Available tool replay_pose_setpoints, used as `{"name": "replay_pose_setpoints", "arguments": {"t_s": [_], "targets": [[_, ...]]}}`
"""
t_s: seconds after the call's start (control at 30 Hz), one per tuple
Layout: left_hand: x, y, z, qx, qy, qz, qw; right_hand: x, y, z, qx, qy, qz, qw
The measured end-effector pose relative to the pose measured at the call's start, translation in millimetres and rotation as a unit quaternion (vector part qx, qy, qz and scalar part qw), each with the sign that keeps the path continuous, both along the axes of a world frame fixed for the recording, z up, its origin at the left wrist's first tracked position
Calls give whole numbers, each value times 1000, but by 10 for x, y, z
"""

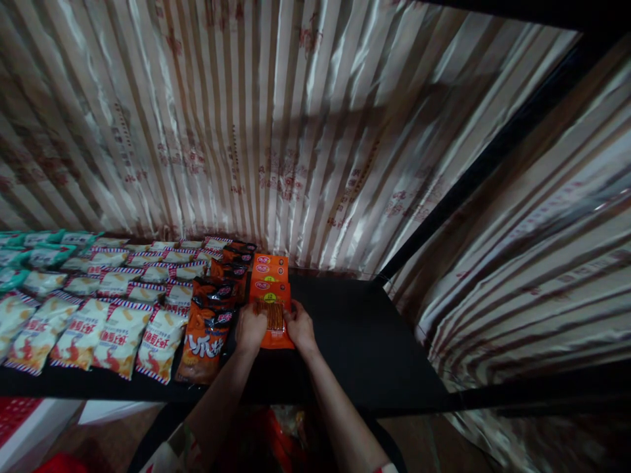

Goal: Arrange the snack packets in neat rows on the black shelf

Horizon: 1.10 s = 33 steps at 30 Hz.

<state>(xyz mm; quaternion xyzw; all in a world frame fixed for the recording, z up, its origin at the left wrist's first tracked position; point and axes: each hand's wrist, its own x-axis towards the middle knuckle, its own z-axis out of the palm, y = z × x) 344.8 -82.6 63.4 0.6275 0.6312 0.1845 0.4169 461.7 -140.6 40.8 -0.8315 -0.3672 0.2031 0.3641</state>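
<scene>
Both my hands grip one orange snack packet (271, 338) by its two side edges, low over the black shelf. My left hand (252, 326) is closed on its left edge, and my right hand (300, 325) on its right edge. Brown sticks show through the packet's window between my hands. Right behind it, more orange packets (271, 261) of the same look stand in a row. Left of my left hand is a column of orange-and-black snack bags (203, 341), the front one leaning back.
Rows of white snack bags (121, 338) with striped edges fill the shelf's left part, with teal bags (44, 253) at the far left. The black shelf (365, 341) extends right to a dark metal post (473, 177). Striped plastic sheeting (315, 131) hangs behind.
</scene>
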Motion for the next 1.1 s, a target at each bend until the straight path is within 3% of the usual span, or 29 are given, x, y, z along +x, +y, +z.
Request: {"name": "replay_pose_setpoints", "arguments": {"t_s": [0.2, 0.4, 1.1], "targets": [[34, 35, 93, 13, 37, -24, 999, 28, 105, 35, -24, -24, 6, 999], [67, -24, 88, 48, 65, -25, 996, 80, 167, 13, -28, -38, 11, 999], [141, 7, -185, 214, 100, -84, 968, 113, 272, -60, -17, -45, 9, 999]]}}
